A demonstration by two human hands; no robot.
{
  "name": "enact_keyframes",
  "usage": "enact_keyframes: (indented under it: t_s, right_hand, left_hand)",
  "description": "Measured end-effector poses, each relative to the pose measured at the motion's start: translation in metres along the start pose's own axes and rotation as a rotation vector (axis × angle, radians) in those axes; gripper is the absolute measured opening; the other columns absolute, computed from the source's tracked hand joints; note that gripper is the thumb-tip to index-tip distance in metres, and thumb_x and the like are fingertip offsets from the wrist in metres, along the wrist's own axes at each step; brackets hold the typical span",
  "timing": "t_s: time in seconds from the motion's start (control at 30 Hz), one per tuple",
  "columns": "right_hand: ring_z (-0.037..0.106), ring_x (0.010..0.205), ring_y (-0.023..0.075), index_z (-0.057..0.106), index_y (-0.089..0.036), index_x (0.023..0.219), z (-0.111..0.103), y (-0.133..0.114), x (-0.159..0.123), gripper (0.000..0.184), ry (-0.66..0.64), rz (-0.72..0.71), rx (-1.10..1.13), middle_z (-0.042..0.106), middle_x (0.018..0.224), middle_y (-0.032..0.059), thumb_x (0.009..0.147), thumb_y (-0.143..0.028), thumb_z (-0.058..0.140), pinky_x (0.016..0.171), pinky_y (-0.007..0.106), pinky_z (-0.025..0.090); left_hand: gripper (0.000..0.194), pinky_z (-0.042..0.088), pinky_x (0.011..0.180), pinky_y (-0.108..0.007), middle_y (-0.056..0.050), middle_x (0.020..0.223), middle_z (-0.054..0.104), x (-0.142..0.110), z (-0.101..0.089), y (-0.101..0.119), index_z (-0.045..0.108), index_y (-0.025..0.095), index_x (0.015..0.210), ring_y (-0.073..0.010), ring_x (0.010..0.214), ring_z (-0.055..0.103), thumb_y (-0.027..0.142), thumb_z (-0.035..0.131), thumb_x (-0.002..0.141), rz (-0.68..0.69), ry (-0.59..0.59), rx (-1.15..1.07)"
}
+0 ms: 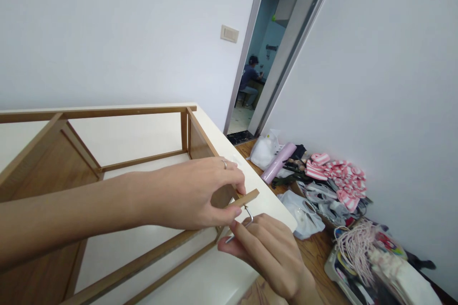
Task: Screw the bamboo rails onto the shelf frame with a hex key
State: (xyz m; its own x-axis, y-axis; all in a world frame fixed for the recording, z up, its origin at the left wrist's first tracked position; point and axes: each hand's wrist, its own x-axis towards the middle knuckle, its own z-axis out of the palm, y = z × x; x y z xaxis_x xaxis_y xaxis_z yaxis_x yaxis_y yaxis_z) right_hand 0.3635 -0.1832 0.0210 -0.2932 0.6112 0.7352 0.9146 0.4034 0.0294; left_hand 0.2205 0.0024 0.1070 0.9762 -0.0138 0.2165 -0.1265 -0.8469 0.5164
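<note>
A wooden frame [143, 112] of thin slats and panels lies on a white table [275, 207]. My left hand [189, 193], with a ring on one finger, pinches a short wooden slat [247, 198] at the frame's near right corner. Just below it, my right hand [266, 250] grips a small metal hex key [246, 221] whose bent end sits right under the slat's tip. The joint itself is hidden behind my fingers.
On the wooden floor to the right lies a pile of pink striped cloth [336, 176], plastic bags [266, 150], a pink tube [277, 162] and a box of cords [361, 252]. An open doorway [265, 57] at the back shows a seated person [248, 83].
</note>
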Motion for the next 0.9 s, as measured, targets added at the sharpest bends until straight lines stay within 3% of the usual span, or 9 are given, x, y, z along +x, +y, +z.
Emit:
enact_keyframes:
  t_s: [0.13, 0.3, 0.43, 0.53, 0.7, 0.9]
  right_hand:
    - [0.061, 0.057, 0.0125, 0.069, -0.007, 0.112, -0.002, 0.001, 0.009, 0.021, 0.05, -0.064, -0.077, 0.07, 0.067, -0.0002, 0.097, -0.016, 0.078, 0.051, 0.032, 0.045]
    - [0.064, 0.059, 0.0124, 0.069, -0.01, 0.114, -0.005, -0.001, 0.018, 0.021, 0.088, -0.061, -0.095, 0.072, 0.068, -0.0008, 0.098, -0.019, 0.078, 0.052, 0.032, 0.048]
    - [0.059, 0.053, 0.0118, 0.069, -0.008, 0.113, -0.002, 0.001, 0.023, 0.02, 0.143, -0.092, -0.11, 0.07, 0.064, -0.0009, 0.096, -0.015, 0.078, 0.049, 0.031, 0.043]
    - [0.053, 0.049, 0.011, 0.069, -0.008, 0.116, 0.004, 0.006, 0.024, 0.02, 0.235, -0.113, -0.116, 0.065, 0.06, -0.0026, 0.098, -0.014, 0.074, 0.047, 0.03, 0.04]
    - [0.056, 0.049, 0.0105, 0.071, -0.021, 0.125, 0.01, 0.007, 0.022, 0.029, 0.408, 0.141, -0.171, 0.067, 0.065, -0.0043, 0.097, -0.014, 0.073, 0.048, 0.026, 0.046]
    - [0.063, 0.058, 0.0084, 0.072, -0.022, 0.117, 0.006, 0.0, 0.021, 0.027, 0.477, 0.394, -0.122, 0.074, 0.079, -0.0028, 0.095, -0.006, 0.071, 0.058, 0.021, 0.055]
  left_hand:
    - [0.017, 0.055, 0.102, -0.044, -0.013, 0.124, 0.074, -0.006, 0.002, 0.003, 0.068, 0.021, 0.111, -0.0336, 0.122, 0.07, 0.029, 0.067, 0.096, 0.003, -0.03, 0.133]
    - [0.041, 0.057, 0.096, -0.049, -0.02, 0.134, 0.07, -0.011, 0.003, 0.0, 0.06, 0.016, 0.125, -0.0381, 0.121, 0.071, 0.049, 0.054, 0.103, -0.074, -0.028, 0.223]
    - [0.038, 0.057, 0.093, -0.046, -0.02, 0.135, 0.071, -0.01, 0.001, -0.001, 0.062, 0.017, 0.115, -0.0379, 0.123, 0.071, 0.048, 0.041, 0.108, -0.036, -0.031, 0.262]
    - [0.033, 0.057, 0.094, -0.046, -0.019, 0.132, 0.073, -0.01, 0.002, -0.001, 0.063, 0.017, 0.111, -0.0379, 0.124, 0.07, 0.044, 0.044, 0.105, -0.007, 0.004, 0.269]
    - [0.031, 0.056, 0.101, -0.044, -0.016, 0.123, 0.076, -0.011, 0.004, -0.003, 0.064, 0.019, 0.111, -0.0358, 0.123, 0.071, 0.045, 0.051, 0.102, 0.011, 0.037, 0.264]
    - [0.031, 0.057, 0.102, -0.045, -0.016, 0.127, 0.075, -0.008, 0.004, -0.003, 0.064, 0.019, 0.114, -0.0361, 0.124, 0.071, 0.042, 0.058, 0.095, 0.002, 0.027, 0.274]
